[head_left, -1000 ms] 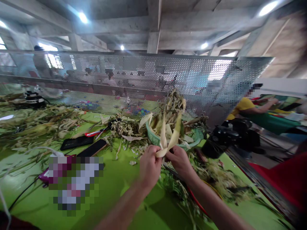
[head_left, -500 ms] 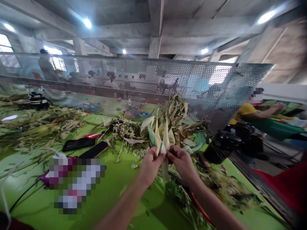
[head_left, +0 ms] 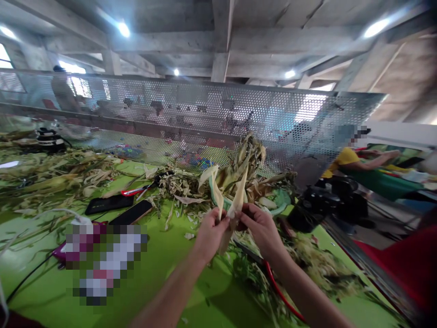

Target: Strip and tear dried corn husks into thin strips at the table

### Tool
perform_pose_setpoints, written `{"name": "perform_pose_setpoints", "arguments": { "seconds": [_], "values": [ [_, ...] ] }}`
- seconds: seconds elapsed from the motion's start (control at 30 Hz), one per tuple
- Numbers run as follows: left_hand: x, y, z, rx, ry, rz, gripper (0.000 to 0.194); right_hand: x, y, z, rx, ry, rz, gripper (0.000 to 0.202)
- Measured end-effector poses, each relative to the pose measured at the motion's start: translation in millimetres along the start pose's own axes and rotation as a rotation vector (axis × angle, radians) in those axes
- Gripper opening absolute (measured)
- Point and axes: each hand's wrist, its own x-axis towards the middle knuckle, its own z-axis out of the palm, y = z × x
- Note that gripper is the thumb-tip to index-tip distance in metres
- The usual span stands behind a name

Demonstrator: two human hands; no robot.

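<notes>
Pale strips of corn husk (head_left: 238,196) are pinched between my two hands over the green table (head_left: 160,269). My left hand (head_left: 212,230) is closed on the husk from the left, thumb and fingertips pressed together. From the other side my right hand (head_left: 260,227) pinches the same husk close to the left fingertips. Two pointed ends stand up and spread apart; a lower part hangs below the fingers. Behind the hands sits a light green basket (head_left: 282,202) piled with dried husks (head_left: 249,159). Under my right forearm lies a tool with a red handle (head_left: 278,287), partly covered.
To the left lie two dark phones (head_left: 131,214), a red cutter (head_left: 133,192), a purple object with cables (head_left: 63,250) and a heap of husks (head_left: 64,177). Green scraps (head_left: 254,278) lie near my right arm. A perforated metal screen (head_left: 191,118) stands behind. A co-worker in yellow (head_left: 344,157) is at right.
The pointed husk ends have spread wider apart, and the lower part has swung to the left. My hands stay close together at nearly the same place.
</notes>
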Motion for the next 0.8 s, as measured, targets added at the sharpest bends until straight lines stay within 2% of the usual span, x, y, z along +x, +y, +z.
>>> {"name": "perform_pose_setpoints", "arguments": {
  "seconds": [0.17,0.27,0.4,0.57,0.7,0.8],
  "values": [
    [0,-6,4.4,-0.138,-0.109,0.012,0.021,1,-1,-3,0.041,0.016,0.032,0.031],
    [0,-8,3.6,-0.115,-0.053,0.015,0.027,0,-3,-1,0.068,-0.030,0.013,0.028],
    [1,-11,1.0,0.074,-0.005,0.079,0.029,-1,-1,3,0.037,-0.025,-0.009,0.026],
    [-1,-15,5.8,0.107,-0.116,0.094,0.029,0,6,3,0.019,0.035,-0.015,0.021],
    [-7,-15,12.9,0.098,-0.235,0.024,0.029,4,7,-4,0.027,0.140,-0.048,0.018],
    [-10,-12,15.2,0.060,-0.345,-0.079,0.030,11,5,-15,0.063,0.234,-0.050,0.022]
  ]
}}
